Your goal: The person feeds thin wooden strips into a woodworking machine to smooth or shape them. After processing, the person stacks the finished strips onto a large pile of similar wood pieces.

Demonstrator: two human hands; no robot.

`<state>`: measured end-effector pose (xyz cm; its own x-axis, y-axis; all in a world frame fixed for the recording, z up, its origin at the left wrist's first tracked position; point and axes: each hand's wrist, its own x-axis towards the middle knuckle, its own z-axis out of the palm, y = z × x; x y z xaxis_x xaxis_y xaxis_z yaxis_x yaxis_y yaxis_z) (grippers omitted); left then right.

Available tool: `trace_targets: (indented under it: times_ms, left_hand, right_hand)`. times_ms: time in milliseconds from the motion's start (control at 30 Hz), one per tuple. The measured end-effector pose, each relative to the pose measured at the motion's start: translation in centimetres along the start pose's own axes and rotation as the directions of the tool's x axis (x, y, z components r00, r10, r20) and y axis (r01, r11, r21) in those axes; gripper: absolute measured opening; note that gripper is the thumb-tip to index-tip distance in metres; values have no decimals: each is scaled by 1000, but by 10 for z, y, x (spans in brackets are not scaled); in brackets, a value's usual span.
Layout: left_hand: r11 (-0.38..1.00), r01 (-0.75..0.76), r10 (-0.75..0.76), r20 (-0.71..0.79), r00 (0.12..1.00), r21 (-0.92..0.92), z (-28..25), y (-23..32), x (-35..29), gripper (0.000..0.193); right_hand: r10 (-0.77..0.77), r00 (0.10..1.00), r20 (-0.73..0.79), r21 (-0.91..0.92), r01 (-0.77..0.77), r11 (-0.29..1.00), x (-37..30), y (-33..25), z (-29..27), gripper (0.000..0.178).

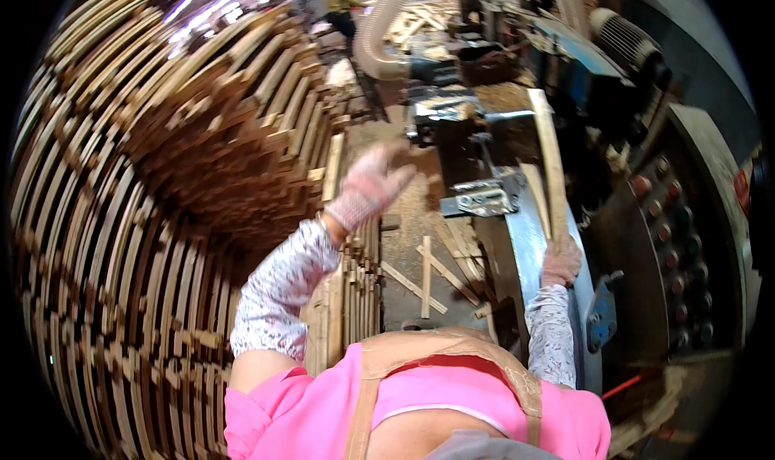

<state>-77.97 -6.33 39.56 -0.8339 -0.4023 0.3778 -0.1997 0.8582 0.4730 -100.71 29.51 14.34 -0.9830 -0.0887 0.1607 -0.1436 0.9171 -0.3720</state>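
Observation:
My right hand (561, 262), in a pale work glove, is closed round the near end of a long wooden strip (547, 157). The strip lies lengthwise along the shiny metal bed (525, 246) of a woodworking machine. Just left of it a shorter, thinner wooden strip (534, 195) rests on the same bed. My left hand (373, 187), also gloved, is raised between the machine and the stacked boards. Its fingers are spread, slightly blurred, with nothing in them. Nearest to it on the machine is a metal guide block (482, 199).
Tall stacks of wooden boards (121, 250) fill the left side. Loose strips (426, 276) lie on the dusty floor. A panel of buttons (674, 242) stands at the right. A ribbed hose (378, 36) hangs over the machine's far end. Another person (341, 6) is far back.

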Motion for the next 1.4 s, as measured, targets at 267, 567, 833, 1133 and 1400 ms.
trace_targets:
  times_ms: [267, 567, 833, 1133, 1400]
  left_hand:
    - [804, -49, 404, -483, 777, 593, -282, -51, 52, 56]
    - [126, 662, -452, -551, 701, 739, -373, -71, 62, 47]
    - [324, 681, -358, -581, 731, 657, -379, -42, 30, 59]
    - [944, -14, -264, -779, 569, -330, -140, -37, -104, 46]
    - [882, 188, -160, 101, 982, -431, 147, 78, -149, 64]
  right_hand:
    - [-330, 936, -120, 94, 341, 935, -73, 69, -4, 46]
    - [-237, 971, -35, -111, 232, 966, -206, 175, -88, 60]
    - [-362, 932, 23, -110, 362, 925, -63, 77, -26, 48]
    - [-229, 944, 238, 476, 92, 875, 37, -30, 30, 61]
    - [-556, 828, 67, 946, 124, 299, -99, -189, -88, 75]
